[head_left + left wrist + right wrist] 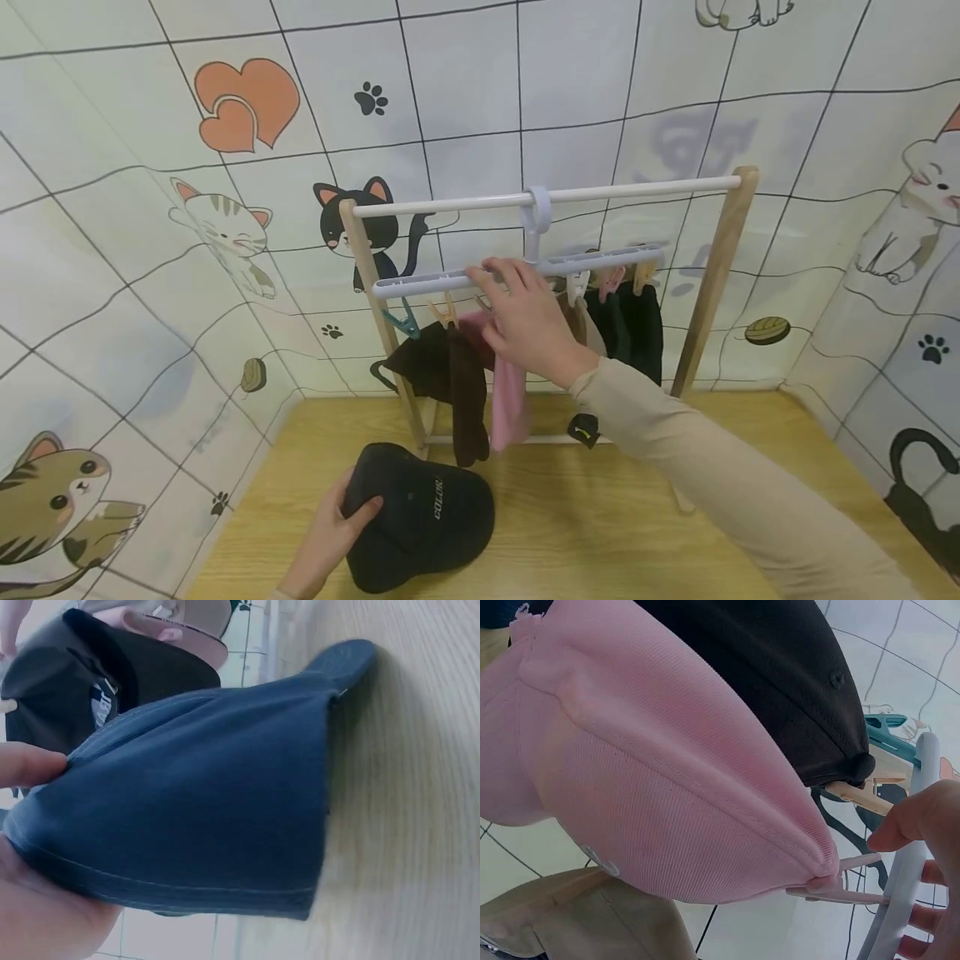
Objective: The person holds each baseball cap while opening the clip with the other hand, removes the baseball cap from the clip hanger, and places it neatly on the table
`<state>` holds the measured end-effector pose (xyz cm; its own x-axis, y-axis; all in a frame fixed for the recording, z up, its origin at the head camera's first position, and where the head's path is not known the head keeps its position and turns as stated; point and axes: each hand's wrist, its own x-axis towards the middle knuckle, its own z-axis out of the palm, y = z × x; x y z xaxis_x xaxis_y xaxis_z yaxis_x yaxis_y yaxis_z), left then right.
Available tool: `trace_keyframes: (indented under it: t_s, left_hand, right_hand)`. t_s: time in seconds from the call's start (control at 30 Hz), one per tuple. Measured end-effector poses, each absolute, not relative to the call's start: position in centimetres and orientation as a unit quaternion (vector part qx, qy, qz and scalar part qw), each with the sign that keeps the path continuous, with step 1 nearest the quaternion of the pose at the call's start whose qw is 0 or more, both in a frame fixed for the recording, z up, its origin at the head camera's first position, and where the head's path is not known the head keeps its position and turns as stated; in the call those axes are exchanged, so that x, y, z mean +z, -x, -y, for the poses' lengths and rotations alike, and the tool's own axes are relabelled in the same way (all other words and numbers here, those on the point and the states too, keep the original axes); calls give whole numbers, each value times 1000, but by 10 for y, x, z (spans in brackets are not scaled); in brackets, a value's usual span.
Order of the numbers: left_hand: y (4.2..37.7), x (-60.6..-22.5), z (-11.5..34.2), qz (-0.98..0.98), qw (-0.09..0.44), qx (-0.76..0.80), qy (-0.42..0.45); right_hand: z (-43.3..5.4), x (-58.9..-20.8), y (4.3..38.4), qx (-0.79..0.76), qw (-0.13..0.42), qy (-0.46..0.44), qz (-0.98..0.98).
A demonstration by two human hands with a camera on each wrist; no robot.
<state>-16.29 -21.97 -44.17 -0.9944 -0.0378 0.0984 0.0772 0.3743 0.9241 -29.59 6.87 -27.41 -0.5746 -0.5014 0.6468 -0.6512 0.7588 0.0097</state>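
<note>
My left hand [326,533] pinches the crown of a dark navy baseball cap [416,521] between thumb and fingers. The cap is low over the tabletop, its lettered front and brim towards the right. In the left wrist view the crown [187,802] looks folded flat, with the thumb on its side. My right hand [532,321] grips the pale clip hanger [427,283] near its middle, thumb on one side and fingers on the other. Below it a pink cap [682,765] hangs from a pink clip, beside a black cap [780,682] and a beige cap [622,915].
A wooden rack [716,283] with a white top rod [645,190] carries the hanger by its hook. More dark caps [637,329] hang at the hanger's right end. At its left end is a teal clip [405,323]. Tiled walls with cat drawings surround the wooden table [585,533].
</note>
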Motion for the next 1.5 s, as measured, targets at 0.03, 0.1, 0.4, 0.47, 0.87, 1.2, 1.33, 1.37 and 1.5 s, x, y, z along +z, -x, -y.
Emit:
trace_keyframes:
  t_s: [0.03,0.1,0.4,0.47,0.87,1.2,1.33,1.37,1.5]
  left_hand:
    - [164,-443,221,831,49,-554,3]
    - [165,-445,224,840,44,-540,-9]
    - [177,-457,237,861,40,-507,-15]
    - [180,-462,241,862,37,-505,-18]
    - [181,-473,254,901,20,-432,-36]
    - [182,-463,260,931,45,-363,-25]
    - [181,-452,257,939,73,-336,0]
    - [180,-449,255,941,85,-328,7]
    - [177,-439,248,950,139,-278,26]
  right_hand:
    - [-68,-275,297,107,330,-328,879]
    - [-68,-276,299,94,342,-331,875]
    - [-72,-276,307,54,365,-343,864]
    - [-72,-277,307,47,365,-342,864]
    - [-75,-276,315,25,368,-348,862]
    - [-71,-269,310,12,353,-348,869]
    - [-68,-268,308,10,358,-342,869]
    - [-67,-268,308,6,360,-340,869]
    - [-66,-269,308,-15,384,-333,861]
